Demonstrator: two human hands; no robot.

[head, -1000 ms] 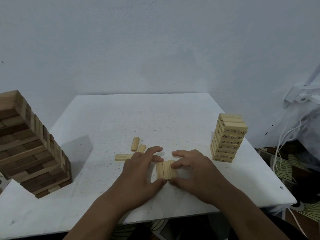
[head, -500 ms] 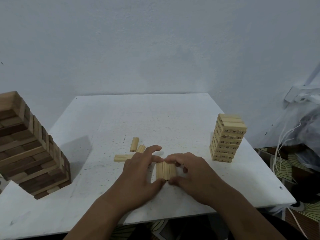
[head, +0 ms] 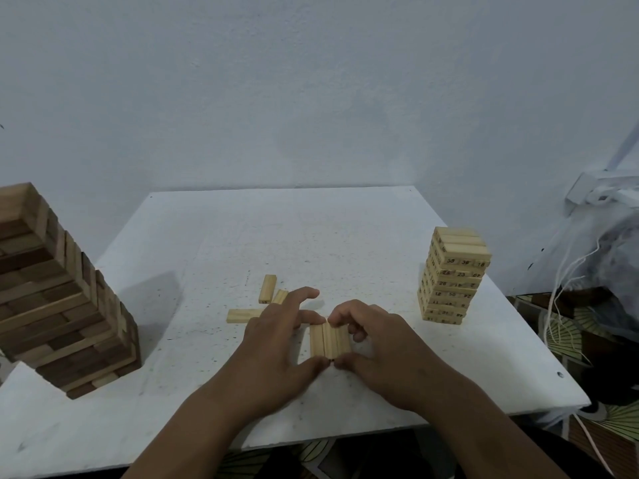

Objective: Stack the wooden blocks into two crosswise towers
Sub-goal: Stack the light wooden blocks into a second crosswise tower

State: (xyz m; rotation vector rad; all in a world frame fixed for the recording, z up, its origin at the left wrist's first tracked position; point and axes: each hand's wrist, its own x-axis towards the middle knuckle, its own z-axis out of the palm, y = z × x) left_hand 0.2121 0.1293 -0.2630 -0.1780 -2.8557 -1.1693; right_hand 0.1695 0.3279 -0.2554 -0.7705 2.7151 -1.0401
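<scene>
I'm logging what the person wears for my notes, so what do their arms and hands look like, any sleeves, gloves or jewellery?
Both forearms are bare up to the bottom edge of the picture: no sleeves show. The left hand and right hand wear no gloves, and no rings, watch or bracelet show on the fingers or wrists. No markings can be seen.

Wall point(head: 311, 91): plain, pale blue-grey, evenly lit. Table point(head: 311, 229): white, speckled top, set against wall. Floor point(head: 567, 337): patterned covering at right, under white cords point(head: 567, 292).
</scene>
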